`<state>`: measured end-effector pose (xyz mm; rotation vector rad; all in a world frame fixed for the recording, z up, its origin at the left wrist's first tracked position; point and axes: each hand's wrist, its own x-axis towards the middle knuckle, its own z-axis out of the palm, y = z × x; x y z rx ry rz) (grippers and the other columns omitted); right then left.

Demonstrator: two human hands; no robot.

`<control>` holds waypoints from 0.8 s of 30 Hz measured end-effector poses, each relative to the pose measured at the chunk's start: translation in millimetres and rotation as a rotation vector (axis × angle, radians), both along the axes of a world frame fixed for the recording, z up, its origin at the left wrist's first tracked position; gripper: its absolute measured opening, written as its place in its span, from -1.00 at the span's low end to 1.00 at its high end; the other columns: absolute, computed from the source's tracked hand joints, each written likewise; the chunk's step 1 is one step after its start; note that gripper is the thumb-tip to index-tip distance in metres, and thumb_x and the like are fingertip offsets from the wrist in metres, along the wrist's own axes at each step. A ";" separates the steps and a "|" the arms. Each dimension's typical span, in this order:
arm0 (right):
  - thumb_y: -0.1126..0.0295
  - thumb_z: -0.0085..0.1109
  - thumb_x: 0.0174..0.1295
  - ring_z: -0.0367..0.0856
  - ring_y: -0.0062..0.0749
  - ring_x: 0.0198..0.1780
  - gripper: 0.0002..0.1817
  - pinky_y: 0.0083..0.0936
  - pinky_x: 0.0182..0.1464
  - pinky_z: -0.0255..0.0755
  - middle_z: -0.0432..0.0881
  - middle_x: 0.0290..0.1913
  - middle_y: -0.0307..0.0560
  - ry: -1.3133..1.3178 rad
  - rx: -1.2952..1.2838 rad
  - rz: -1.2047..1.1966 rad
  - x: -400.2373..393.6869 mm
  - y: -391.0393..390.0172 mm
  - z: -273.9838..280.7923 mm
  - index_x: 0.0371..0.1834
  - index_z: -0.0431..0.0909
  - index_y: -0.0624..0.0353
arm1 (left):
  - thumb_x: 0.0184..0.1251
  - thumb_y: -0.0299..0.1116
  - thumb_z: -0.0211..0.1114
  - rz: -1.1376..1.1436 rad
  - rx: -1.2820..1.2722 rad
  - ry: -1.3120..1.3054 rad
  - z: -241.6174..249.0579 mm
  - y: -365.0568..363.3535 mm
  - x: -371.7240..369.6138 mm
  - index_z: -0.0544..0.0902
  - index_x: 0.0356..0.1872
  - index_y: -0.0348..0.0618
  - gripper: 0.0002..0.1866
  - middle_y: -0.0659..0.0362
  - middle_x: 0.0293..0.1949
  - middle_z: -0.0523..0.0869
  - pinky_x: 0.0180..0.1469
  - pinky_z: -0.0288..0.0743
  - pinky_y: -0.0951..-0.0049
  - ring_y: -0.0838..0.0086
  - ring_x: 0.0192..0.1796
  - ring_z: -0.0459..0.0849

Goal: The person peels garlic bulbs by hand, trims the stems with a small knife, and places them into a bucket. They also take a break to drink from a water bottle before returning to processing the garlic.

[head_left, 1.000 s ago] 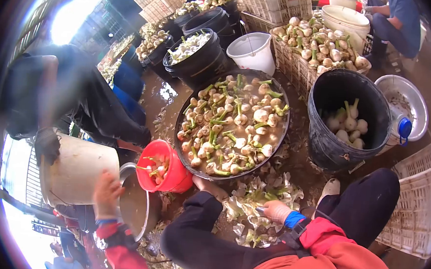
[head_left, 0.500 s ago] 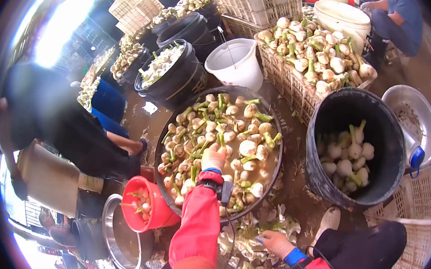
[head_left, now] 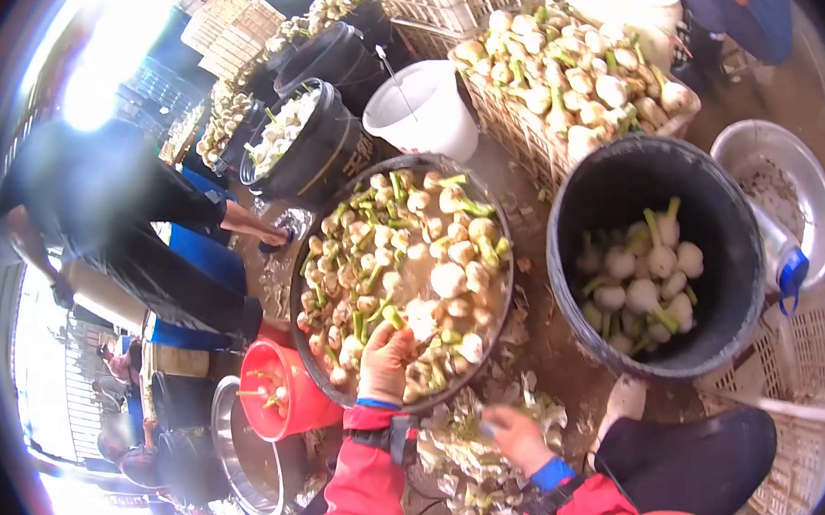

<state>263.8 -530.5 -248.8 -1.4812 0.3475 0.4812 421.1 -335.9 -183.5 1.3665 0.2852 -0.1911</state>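
My left hand [head_left: 385,364], in a light glove, is at the near side of a wide dark tub [head_left: 501,305]. Its fingers are closed on a garlic bulb [head_left: 420,317] with a green stem, brightly lit. Many garlic bulbs with cut green stems float in the tub's brown water. My right hand [head_left: 519,438], blurred, is bent over a pile of peeled garlic skins [head_left: 476,460]. Something small and greyish sits at its fingertips, too blurred to name. To the right, a black bucket [head_left: 564,257] holds cleaner white garlic bulbs.
A crate [head_left: 510,122] heaped with garlic stands behind, near a white bucket [head_left: 439,132]. A red bucket [head_left: 304,407] and a metal basin [head_left: 270,494] are at left. A metal bowl [head_left: 817,211] lies at right. One person [head_left: 141,213] in dark clothes bends at left; another is at upper right.
My left hand has drawn back toward me from the tub's middle, with a garlic bulb in its fingers. My right hand has shifted slightly up and left. The view has turned somewhat.
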 end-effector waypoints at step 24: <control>0.49 0.13 0.17 0.59 -0.39 -0.11 -0.61 -0.52 -0.04 0.44 0.64 -0.13 -0.04 -0.251 0.068 -0.035 -17.5 -14.3 67.4 0.11 0.45 0.21 | -0.05 -0.28 0.46 -0.287 1.436 -0.102 35.9 -108.2 -198.1 0.19 0.35 -0.21 -0.11 -0.11 -0.04 0.56 -0.09 0.51 0.31 0.18 -0.11 0.62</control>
